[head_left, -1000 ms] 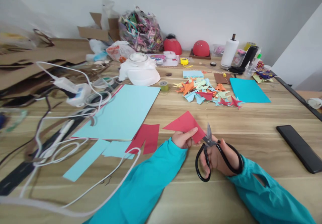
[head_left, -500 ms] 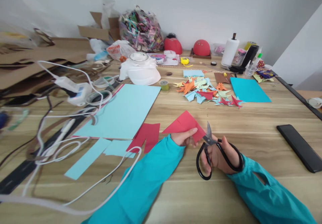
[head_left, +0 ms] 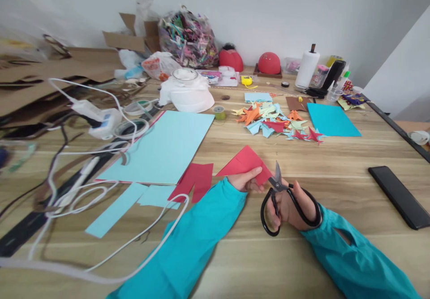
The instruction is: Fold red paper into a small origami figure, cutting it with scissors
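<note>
Between the thumb and fingers of my left hand is a folded piece of red paper, held above the table. My right hand grips black-handled scissors with its fingers in the loops. Their blades are spread, at the right corner of the red paper; I cannot tell whether the paper lies between them. Left of my left hand, a notched red paper scrap lies on the table beside a light blue strip. Farther back sits a pile of folded paper figures in several colours.
A stack of light blue sheets lies left of centre, near white cables that loop toward my left sleeve. A black phone lies at the right. Bright blue paper and a paper towel roll are behind.
Both hands, with the red paper and scissors, appear very slightly higher and further left in the picture. The scissor blades stay spread.
</note>
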{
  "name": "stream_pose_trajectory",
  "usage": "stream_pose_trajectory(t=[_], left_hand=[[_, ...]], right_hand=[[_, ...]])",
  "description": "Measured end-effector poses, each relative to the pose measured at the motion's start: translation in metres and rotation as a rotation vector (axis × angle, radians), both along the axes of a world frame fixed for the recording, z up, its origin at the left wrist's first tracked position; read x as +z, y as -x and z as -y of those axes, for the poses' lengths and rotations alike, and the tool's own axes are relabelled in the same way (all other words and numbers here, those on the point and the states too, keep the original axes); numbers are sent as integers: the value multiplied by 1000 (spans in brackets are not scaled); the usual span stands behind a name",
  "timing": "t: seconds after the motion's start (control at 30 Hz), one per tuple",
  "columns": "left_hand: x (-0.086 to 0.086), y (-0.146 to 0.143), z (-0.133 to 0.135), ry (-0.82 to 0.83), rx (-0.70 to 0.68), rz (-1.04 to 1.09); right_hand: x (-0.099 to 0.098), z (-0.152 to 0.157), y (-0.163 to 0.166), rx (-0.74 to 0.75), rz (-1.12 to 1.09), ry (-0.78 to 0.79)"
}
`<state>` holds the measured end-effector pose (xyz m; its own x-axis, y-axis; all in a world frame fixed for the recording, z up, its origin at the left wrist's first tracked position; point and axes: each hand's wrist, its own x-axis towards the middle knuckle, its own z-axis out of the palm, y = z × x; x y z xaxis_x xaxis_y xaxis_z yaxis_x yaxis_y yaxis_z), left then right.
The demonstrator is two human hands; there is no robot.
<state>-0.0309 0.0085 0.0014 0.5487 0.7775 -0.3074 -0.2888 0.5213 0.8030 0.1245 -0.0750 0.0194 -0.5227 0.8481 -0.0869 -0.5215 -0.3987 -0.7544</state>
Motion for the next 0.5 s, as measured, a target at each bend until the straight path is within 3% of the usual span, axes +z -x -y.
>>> stream_pose_trajectory(t=[0.5], left_hand=[[6,2,3,-53,-63,-9]], right_hand=[[-1,-2,-4,39,-82,35]])
